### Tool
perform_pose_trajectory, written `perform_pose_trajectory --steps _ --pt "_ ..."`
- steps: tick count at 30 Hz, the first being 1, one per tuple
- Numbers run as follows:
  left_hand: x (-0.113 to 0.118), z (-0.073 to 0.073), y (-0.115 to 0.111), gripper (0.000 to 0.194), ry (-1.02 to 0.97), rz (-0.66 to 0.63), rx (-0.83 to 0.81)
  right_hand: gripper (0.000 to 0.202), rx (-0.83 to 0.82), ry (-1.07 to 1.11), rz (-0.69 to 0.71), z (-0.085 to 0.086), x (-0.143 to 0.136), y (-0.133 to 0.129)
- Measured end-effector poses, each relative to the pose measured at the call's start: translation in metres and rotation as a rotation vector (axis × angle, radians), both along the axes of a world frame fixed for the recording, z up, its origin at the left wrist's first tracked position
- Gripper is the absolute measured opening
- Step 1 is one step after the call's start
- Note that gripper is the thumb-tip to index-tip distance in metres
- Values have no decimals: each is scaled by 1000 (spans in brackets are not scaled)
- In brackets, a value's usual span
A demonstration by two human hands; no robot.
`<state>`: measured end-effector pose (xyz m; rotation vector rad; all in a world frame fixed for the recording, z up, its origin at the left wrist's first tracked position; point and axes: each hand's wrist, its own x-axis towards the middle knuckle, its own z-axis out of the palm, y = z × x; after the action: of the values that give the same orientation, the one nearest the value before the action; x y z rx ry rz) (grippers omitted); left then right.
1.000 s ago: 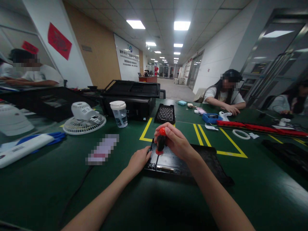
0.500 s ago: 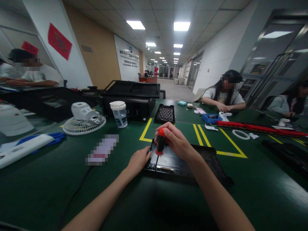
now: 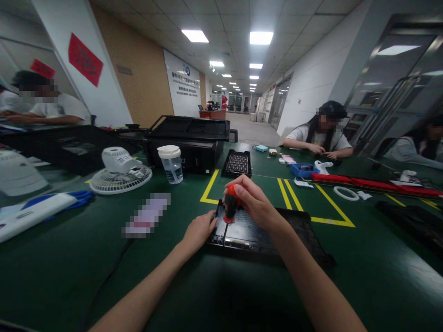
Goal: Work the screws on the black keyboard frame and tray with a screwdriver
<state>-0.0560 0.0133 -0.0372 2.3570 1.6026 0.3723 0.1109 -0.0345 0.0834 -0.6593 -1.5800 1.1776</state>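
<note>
In my right hand is a screwdriver with a red and black handle, fingers wrapped around its top. It stands nearly upright, its dark shaft pointing down at the near left corner of a black panel. The exact contact of the tip is too small to make out. My left hand grips the panel's left edge, thumb on the near side; the other fingers are partly hidden. The panel lies flat on the green table, and my right forearm covers part of it.
Beyond the panel sits a black tray of small parts. To the left are a lidded cup, a white fan and a blurred-out device on a cable. A blue bin and a white ring lie right. Co-workers sit around.
My hands and the screwdriver hold almost the same position. Across the table at right, a co-worker's arms have shifted slightly.
</note>
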Motion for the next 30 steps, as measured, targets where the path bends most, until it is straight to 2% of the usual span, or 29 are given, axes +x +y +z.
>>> perform_pose_trajectory --steps 11,30 --pt "0 1 0 34 -18 3 -10 17 4 13 22 4 -2 -3" --pt "0 -4 1 33 -24 -11 10 13 103 -106 -120 12 -1 -9"
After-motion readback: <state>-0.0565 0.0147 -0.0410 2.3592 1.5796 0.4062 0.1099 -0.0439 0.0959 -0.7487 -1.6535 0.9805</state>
